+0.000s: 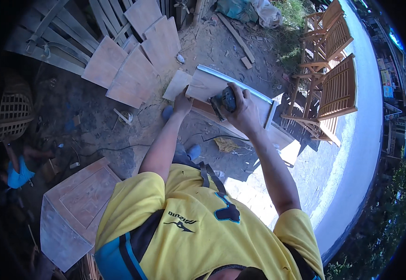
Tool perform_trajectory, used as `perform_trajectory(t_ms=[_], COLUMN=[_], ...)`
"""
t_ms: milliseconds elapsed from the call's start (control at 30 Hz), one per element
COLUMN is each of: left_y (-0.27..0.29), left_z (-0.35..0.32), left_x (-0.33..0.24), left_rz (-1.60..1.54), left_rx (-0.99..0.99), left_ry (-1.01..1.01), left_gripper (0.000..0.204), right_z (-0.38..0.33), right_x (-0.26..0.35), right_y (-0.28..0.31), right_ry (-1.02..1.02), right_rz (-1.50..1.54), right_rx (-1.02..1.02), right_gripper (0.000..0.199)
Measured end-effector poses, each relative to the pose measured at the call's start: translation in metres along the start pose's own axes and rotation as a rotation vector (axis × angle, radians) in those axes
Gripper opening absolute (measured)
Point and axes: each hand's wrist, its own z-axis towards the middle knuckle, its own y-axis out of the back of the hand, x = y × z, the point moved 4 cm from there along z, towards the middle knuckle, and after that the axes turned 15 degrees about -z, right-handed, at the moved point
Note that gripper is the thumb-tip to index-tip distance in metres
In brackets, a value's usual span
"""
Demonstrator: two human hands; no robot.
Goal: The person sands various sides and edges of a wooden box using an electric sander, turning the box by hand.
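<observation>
— Where's the sander right now?

— Under my right hand [244,108]. The dark power sander [225,100] sits flat on the pale wooden panel [212,84], and my fingers are wrapped over its top, gripping it.

— And your other hand?

— My left hand [182,103] is just beside the sander, to its left, pressed on the near edge of the same panel. It's holding the board down; whether the fingers curl under the edge I cannot tell.

— What is the panel lying on?

— On a low wooden frame [277,135] over the dirt ground [119,135]. A metal strip [240,84] runs along the panel's far edge.

— Anything else around?

— Cut boards [128,74] fanned out on the ground up to my left, a wooden cabinet [77,205] near my left elbow, slatted folding chairs [334,79] stacked to my right, and a black cable [221,138] trailing across the ground below the panel.
</observation>
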Motion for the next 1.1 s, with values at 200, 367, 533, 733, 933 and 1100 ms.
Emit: perform_trajectory(t_ms=[200,367,533,733,933,1100], left_y=[0.007,0.001,-0.048,-0.097,-0.118,-0.122], left_z=[0.012,-0.036,-0.126,-0.059,-0.038,-0.041], left_x=[0.031,0.011,-0.095,-0.119,-0.126,-0.139], left_rz=[0.105,-0.358,-1.102,-1.443,-1.49,-1.427], left_rx=[-0.003,-0.289,0.136,-0.049,-0.21,-0.082], left_ry=[0.109,0.128,0.645,0.69,0.678,0.62], left_gripper=[0.049,0.068,0.084,0.084,0.071,0.083], right_z=[-0.091,-0.2,-0.311,-0.38,-0.452,-0.498], right_x=[-0.03,-0.077,-0.136,-0.141,-0.124,-0.112], right_y=[0.004,-0.019,-0.058,-0.102,-0.139,-0.164], right_ry=[-0.108,-0.335,-0.787,-0.98,-1.199,-1.378], right_rz=[-0.025,0.004,0.077,0.152,0.189,0.263], right_rx=[0.049,0.06,-0.008,-0.039,-0.172,-0.175], right_gripper=[0.082,0.083,0.084,0.085,0.088,0.089])
